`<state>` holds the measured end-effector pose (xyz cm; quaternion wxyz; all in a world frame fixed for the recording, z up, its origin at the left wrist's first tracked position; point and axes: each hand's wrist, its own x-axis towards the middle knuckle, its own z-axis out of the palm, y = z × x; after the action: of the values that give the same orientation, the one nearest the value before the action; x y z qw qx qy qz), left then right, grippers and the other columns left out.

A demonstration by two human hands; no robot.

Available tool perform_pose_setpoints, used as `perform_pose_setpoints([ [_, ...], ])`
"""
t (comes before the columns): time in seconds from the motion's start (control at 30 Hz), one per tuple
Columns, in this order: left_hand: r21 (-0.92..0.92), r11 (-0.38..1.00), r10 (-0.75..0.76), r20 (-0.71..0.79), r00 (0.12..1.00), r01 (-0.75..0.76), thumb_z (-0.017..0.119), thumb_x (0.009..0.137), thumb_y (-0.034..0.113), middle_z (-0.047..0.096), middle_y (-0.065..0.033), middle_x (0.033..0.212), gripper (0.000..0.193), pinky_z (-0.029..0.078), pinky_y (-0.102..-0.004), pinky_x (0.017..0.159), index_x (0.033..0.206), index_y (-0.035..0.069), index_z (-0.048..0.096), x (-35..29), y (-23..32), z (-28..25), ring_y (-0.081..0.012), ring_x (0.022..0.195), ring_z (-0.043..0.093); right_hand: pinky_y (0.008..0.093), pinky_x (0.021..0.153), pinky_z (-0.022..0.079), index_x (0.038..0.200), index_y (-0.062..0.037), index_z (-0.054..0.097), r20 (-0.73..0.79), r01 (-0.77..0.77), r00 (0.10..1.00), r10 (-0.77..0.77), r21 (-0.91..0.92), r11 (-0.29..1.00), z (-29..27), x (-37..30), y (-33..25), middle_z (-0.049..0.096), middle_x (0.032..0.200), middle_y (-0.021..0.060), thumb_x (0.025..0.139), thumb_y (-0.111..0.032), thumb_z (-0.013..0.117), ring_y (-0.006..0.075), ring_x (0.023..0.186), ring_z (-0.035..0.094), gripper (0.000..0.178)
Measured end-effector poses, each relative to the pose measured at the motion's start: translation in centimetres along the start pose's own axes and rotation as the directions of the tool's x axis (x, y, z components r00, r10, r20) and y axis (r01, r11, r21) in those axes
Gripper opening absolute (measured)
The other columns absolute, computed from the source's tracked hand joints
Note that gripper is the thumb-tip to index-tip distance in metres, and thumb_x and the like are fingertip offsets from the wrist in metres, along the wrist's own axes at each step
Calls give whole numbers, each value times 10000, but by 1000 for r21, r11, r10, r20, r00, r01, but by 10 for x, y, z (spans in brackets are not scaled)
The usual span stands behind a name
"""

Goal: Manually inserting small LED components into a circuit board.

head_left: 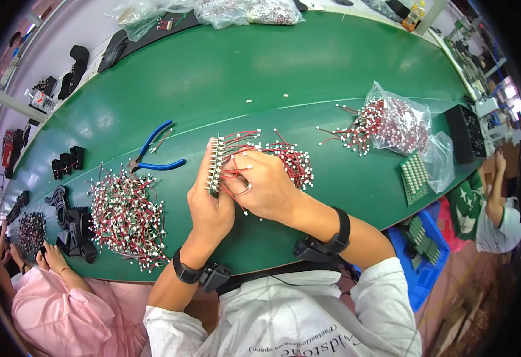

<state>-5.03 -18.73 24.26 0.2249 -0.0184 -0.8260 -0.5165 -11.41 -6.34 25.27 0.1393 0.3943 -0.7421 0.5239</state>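
Observation:
My left hand [206,205] is closed around a narrow circuit board panel [215,166], held on edge with a row of small white connectors. Several red and black wires stick out from the panel toward the right. Close against it, my right hand [269,185] pinches short red and black connector wires [235,172] with white plugs; its fingertips are partly hidden. Just behind that hand lies a small heap of the same wires [297,165]. To the left of my hands rest blue-handled pliers [148,150], their handles spread, near a large pile of connector wires [126,217].
On the right are a clear bag [400,122] spilling wires, a connector-studded board [414,178], a black bin [465,134] and a blue crate [418,262] with boards. Black parts [73,223] lie left, near a co-worker's hands [52,260]. Plastic bags [248,12] line the far edge.

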Motion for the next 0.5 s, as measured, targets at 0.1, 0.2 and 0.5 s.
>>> perform_pose_setpoints([
  [0.1,-129,986,-113,-54,992,105,521,884,-93,634,-157,1223,569,506,-287,869,1437,-33,398,-1,-6,5,-142,996,633,339,597,503,860,-16,668,-2,22,1000,-22,12,1000,4,2,15,640,745,112,819,-94,714,248,674,625,99],
  [0.2,-339,933,-199,-207,958,121,549,946,-11,631,-107,1217,509,485,-274,902,1433,-31,405,3,-14,3,-125,1034,605,319,574,482,842,-4,680,265,-289,928,262,68,955,-21,11,10,642,729,108,829,-127,727,188,631,610,132],
  [0.5,-424,902,-204,-247,947,84,534,972,11,623,-95,1211,488,462,-252,929,1435,-43,389,10,-18,-7,-116,1054,588,392,757,507,911,-44,708,230,31,972,49,-329,944,-112,15,58,657,885,132,801,-110,704,290,851,639,128],
])
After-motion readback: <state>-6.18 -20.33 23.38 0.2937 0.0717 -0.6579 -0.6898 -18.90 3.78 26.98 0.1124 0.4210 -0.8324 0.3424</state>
